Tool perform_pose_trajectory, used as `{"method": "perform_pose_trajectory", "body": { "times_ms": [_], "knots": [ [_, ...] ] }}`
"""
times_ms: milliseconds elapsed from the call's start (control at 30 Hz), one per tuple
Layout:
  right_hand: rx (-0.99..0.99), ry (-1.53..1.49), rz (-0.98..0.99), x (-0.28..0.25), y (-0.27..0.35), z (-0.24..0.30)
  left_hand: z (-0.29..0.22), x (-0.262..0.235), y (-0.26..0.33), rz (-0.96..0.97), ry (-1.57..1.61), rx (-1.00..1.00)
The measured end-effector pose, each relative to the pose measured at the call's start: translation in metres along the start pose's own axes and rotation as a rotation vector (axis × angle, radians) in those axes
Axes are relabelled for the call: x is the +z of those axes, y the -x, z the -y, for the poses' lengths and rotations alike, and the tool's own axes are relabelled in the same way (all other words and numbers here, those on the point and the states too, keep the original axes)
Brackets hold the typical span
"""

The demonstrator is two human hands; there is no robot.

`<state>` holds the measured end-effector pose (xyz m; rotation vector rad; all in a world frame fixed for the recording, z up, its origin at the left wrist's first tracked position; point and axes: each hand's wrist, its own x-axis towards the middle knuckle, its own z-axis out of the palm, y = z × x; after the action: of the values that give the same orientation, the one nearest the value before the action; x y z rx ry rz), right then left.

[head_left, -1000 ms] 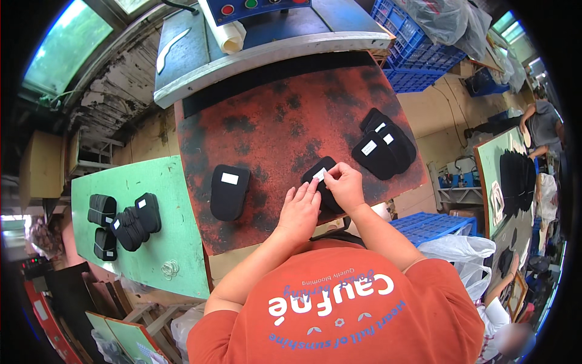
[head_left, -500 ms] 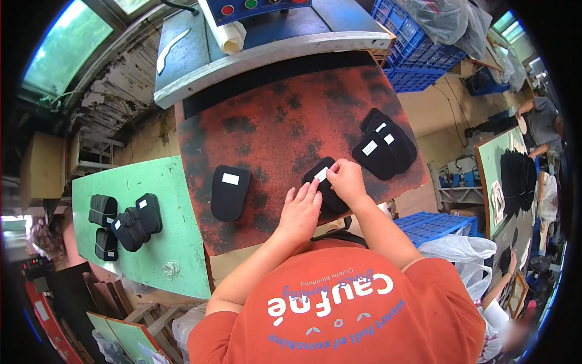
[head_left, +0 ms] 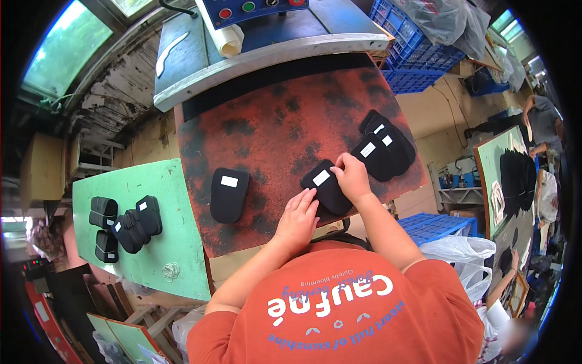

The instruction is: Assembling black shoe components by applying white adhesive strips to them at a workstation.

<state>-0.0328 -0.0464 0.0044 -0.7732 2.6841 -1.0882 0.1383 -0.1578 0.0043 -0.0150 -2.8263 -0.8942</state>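
Seemingly labelling: right fingers [head_left: 346, 162] curl by the white label [head_left: 321, 178], grip unclear; left fingers [head_left: 305, 201] extended, empty; smoothing called for

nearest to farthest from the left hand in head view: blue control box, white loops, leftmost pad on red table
1. Leftmost pad: on red table, left of the left hand
2. White loops: green table, farther left
3. Blue control box: far ahead, top edge

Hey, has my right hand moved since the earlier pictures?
Yes: judged against the red table, your right hand has shifted slightly right and away from your body, nearer the right-hand pile of black pads.
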Motion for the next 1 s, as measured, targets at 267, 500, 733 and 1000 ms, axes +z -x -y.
{"method": "perform_pose_trajectory", "body": {
  "times_ms": [267,500,733,1000],
  "knots": [
    [0.102,-0.115,0.118,-0.009,-0.003,0.007,-0.004,0.0,0.0,0.005,-0.046,0.017],
    [0.009,-0.255,0.088,-0.05,-0.026,-0.023,-0.005,0.001,0.002,0.068,-0.089,0.011],
    [-0.445,0.249,-0.159,-0.081,-0.032,0.009,-0.007,-0.001,-0.001,0.074,-0.119,0.012],
    [-0.599,0.337,0.502,-0.006,-0.032,0.034,-0.009,0.0,-0.01,0.113,-0.138,0.013]
  ]
}}
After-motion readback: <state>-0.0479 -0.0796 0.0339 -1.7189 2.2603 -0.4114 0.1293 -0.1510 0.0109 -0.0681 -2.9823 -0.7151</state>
